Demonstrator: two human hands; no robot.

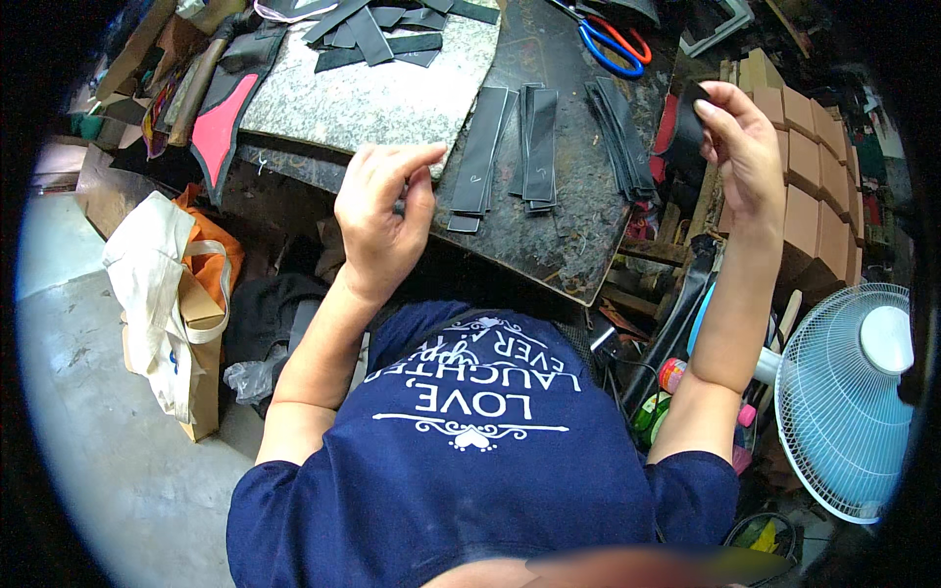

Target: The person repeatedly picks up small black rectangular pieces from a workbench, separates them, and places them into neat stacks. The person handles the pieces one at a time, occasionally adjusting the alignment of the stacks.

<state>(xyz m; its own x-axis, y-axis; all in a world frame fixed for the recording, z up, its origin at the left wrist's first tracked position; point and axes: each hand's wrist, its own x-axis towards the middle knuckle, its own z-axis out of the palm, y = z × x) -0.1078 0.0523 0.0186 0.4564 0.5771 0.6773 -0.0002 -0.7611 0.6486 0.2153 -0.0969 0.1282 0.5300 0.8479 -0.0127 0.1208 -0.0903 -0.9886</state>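
My right hand [740,137], raised past the table's right side, pinches a black strip [685,135] between thumb and fingers. The strip hangs curved beside the hand. My left hand [384,211] hovers at the table's front edge, left of the strip piles. Its fingers are loosely bent, the index finger reaching to the right and the thumb a little apart, with nothing visible between them. Near it lie a left pile of dark strips [482,147], a middle pile [537,142] and a right pile [621,137], all on the dark worktable [583,230].
More dark strips [372,34] lie scattered on a pale stone slab [392,103]. Scissors [613,44] with blue and red handles rest at the back. Stacked tan blocks [814,176] and a fan [848,402] stand to the right. A white cloth bag [157,284] hangs at left.
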